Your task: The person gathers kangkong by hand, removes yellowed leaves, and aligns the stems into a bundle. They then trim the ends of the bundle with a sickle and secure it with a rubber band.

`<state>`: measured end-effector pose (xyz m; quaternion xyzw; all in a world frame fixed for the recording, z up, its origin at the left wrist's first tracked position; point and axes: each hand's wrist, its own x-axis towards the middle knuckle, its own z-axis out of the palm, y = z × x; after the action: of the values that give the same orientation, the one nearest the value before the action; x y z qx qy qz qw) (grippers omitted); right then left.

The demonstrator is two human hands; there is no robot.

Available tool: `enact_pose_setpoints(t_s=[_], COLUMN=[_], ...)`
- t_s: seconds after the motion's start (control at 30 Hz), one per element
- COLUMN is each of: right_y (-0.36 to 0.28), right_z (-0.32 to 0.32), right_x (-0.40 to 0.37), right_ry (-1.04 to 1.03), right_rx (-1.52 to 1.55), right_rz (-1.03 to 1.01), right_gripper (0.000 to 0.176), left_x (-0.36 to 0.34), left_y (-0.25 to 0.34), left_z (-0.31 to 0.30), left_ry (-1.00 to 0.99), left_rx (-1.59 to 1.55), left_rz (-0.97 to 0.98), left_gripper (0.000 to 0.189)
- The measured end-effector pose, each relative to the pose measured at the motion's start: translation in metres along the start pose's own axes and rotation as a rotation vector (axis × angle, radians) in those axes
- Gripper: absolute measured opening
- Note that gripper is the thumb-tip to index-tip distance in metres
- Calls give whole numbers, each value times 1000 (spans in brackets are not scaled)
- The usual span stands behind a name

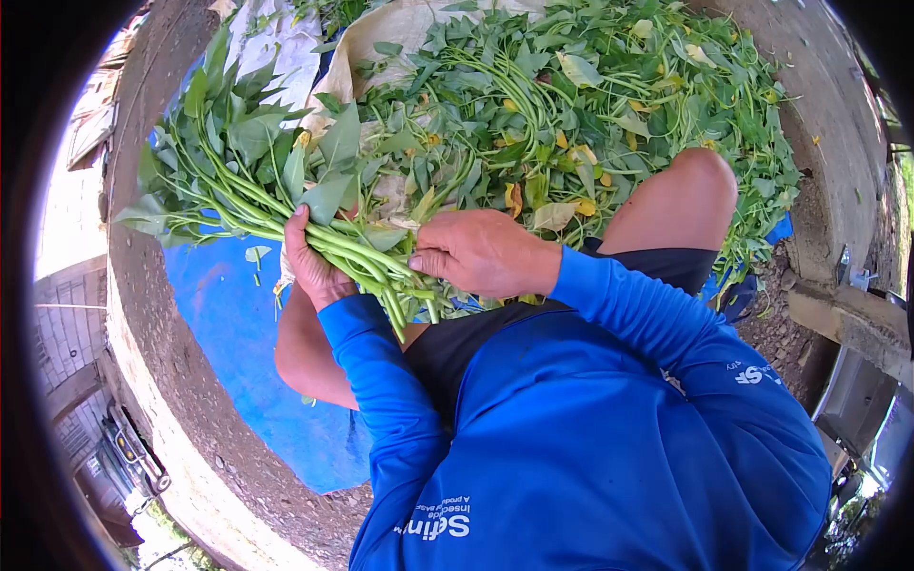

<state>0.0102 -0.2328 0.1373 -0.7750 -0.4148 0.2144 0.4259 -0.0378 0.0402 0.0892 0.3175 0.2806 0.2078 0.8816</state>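
A bunch of long green stems with broad leaves (pixel 252 195) lies across my left hand (pixel 312 262), whose thumb and fingers wrap round the stems. The leafy end points to the upper left, and the stem ends reach down over my lap. My right hand (pixel 481 252) is closed beside the stem ends, its thumb pressed to the curled fingers; what it pinches is hidden. Beyond my hands spreads a large heap of leafy stems (pixel 571 105), with some yellow leaves among the green.
A blue tarp (pixel 238 352) lies on the ground at the left. Pale sacking (pixel 367 38) shows under the heap. My bent knees (pixel 700 190) flank the work area. A concrete edge (pixel 838 114) runs along the right, with a wooden beam (pixel 847 324) near it.
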Motion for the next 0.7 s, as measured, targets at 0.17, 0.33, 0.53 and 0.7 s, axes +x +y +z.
enact_pose_setpoints(t_s=[0.17,0.33,0.53,0.7], right_y=[62,165,261,292], right_z=[65,38,-69,-62], right_x=[-11,-29,76,109], right_ry=[-371,-195,434,201], right_rx=[613,-182,-556,-842], right_rz=[481,429,846,1110], right_gripper=[47,66,85,102], left_x=[-4,-2,-9,-16], left_y=[-2,44,23,28], left_z=[13,-9,6,32], left_ry=[141,219,257,70], left_rx=[-26,-36,43,-33], left_rz=[132,119,90,57], left_gripper=[45,32,52,78])
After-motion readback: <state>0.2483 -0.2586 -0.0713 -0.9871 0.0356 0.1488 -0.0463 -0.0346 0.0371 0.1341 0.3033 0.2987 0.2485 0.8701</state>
